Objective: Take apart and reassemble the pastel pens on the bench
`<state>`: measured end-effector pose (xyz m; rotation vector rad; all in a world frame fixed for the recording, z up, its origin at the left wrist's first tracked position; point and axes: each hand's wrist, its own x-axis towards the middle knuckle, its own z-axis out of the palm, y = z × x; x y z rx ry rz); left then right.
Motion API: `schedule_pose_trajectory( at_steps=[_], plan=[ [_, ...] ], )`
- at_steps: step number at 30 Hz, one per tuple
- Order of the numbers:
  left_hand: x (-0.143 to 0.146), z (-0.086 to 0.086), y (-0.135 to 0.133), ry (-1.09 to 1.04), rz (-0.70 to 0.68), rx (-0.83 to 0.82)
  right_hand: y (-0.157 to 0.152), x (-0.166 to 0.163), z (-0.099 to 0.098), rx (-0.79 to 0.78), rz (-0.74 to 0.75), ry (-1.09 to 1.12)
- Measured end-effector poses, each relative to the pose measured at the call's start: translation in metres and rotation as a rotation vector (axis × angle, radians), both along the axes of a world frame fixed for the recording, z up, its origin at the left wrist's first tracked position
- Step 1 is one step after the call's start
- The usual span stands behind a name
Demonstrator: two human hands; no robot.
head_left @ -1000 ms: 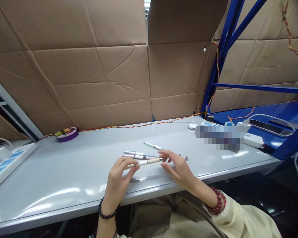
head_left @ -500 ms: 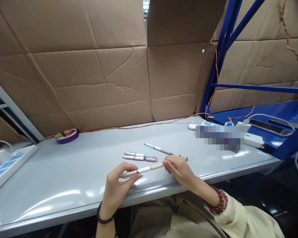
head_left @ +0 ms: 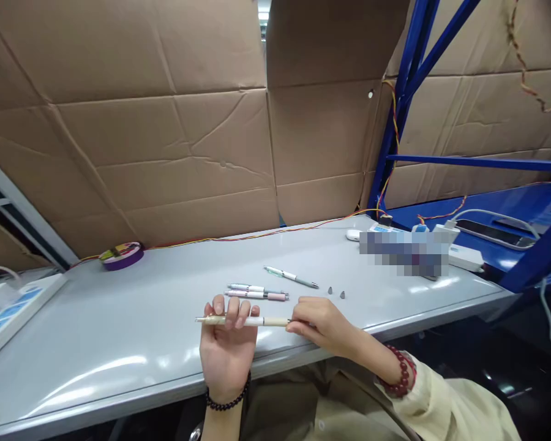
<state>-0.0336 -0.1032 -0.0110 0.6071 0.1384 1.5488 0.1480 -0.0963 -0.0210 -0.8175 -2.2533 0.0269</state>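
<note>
A white and cream pen [head_left: 275,321] lies level above the near edge of the table, held between both hands. My left hand [head_left: 228,349] is turned palm up, its fingers curled over the pen's left part. My right hand [head_left: 321,321] pinches the pen's right end, and the fingers hide the very tip. Just beyond lie a pink and white pen [head_left: 257,295] and a blue and white pen [head_left: 252,288], side by side. A green and white pen [head_left: 291,277] rests farther back, slanted. Two small grey cone-shaped pieces, one a pen tip-like cone [head_left: 330,291], stand right of it.
A purple tape roll [head_left: 122,256] sits at the back left, near a power strip [head_left: 22,309]. At the right are a blurred-out item [head_left: 401,252], a white plug and a phone [head_left: 493,234] by a blue frame [head_left: 401,116]. Cardboard [head_left: 188,135] walls the back.
My left hand has rolled from a fingertip pinch to palm up with fingers over the pen. The pen has swung level, and my right hand has shifted slightly left, uncovering the two cones.
</note>
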Motion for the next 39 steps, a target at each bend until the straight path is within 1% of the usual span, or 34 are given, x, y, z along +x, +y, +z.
schedule_pose_trajectory(
  at_steps=[3,5,9,12,17,21,25,31,36,39],
  plan=[
    [-0.001,0.003,0.000,-0.084,-0.016,-0.049,0.000,-0.001,-0.002,0.013,-0.003,-0.077],
    [-0.003,0.001,0.002,-0.089,0.026,-0.074,0.001,-0.001,-0.003,0.008,0.006,-0.114],
    [-0.009,-0.004,0.004,-0.057,0.148,-0.123,0.001,0.000,-0.004,-0.013,0.027,-0.114],
    [-0.011,-0.004,0.004,-0.057,0.177,-0.155,0.001,0.001,-0.003,-0.009,0.033,-0.101],
    [-0.012,-0.003,0.005,-0.079,0.185,-0.220,-0.001,0.000,-0.002,0.008,0.017,-0.108],
    [-0.013,-0.006,0.007,-0.021,0.189,-0.146,-0.001,-0.001,0.000,0.013,0.003,-0.120],
    [-0.013,-0.008,0.008,-0.023,0.189,-0.107,-0.001,-0.001,-0.001,0.022,-0.004,-0.132],
    [-0.011,-0.005,0.006,-0.088,0.195,-0.193,0.000,-0.001,-0.003,0.016,-0.005,-0.137],
    [-0.010,-0.004,0.006,-0.108,0.188,-0.183,0.001,0.000,-0.003,0.018,-0.010,-0.157],
    [-0.011,-0.004,0.005,-0.158,0.175,-0.219,0.000,-0.001,-0.003,0.020,-0.021,-0.168]
  ],
)
